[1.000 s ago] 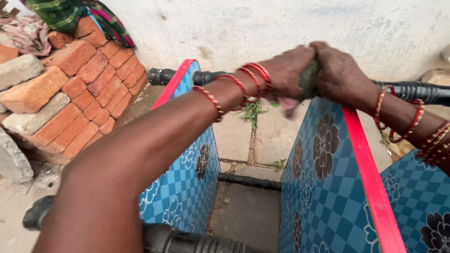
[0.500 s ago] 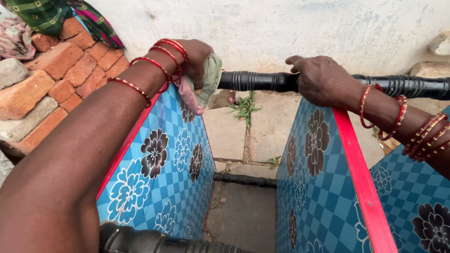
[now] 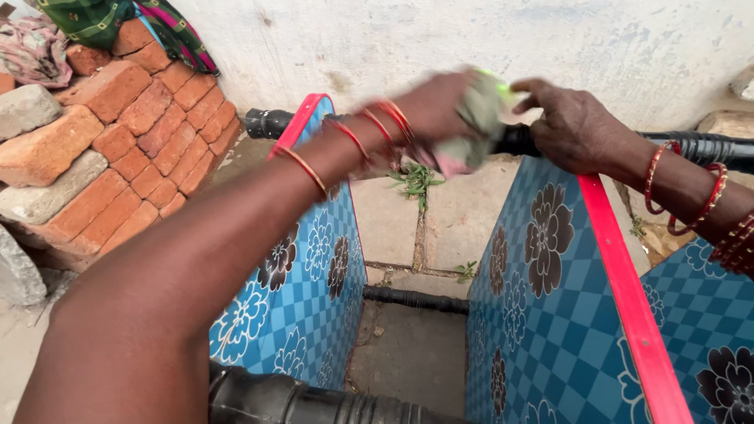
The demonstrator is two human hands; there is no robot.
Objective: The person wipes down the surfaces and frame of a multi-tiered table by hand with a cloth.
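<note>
My left hand [image 3: 436, 102] grips a crumpled green and pink cloth [image 3: 471, 129] and presses it on a black ribbed rail [image 3: 271, 124] at the far side of an upturned piece of furniture. It is blurred by motion. My right hand [image 3: 569, 122] clasps the same rail just right of the cloth. Red bangles ring both wrists. Two blue checked panels with flower prints and red edges, the left panel [image 3: 314, 267] and the right panel [image 3: 550, 314], stand below my arms.
A stack of red bricks and grey stones [image 3: 102, 149] sits at the left, with coloured fabric [image 3: 102, 20] draped on top. A whitewashed wall [image 3: 471, 39] runs behind. Stone paving with small weeds [image 3: 412, 184] shows between the panels. Another black rail [image 3: 330, 404] crosses the foreground.
My left hand has swept the cloth along the rail from the left end back to the right, up against my right hand. My right hand has stayed gripping the rail.
</note>
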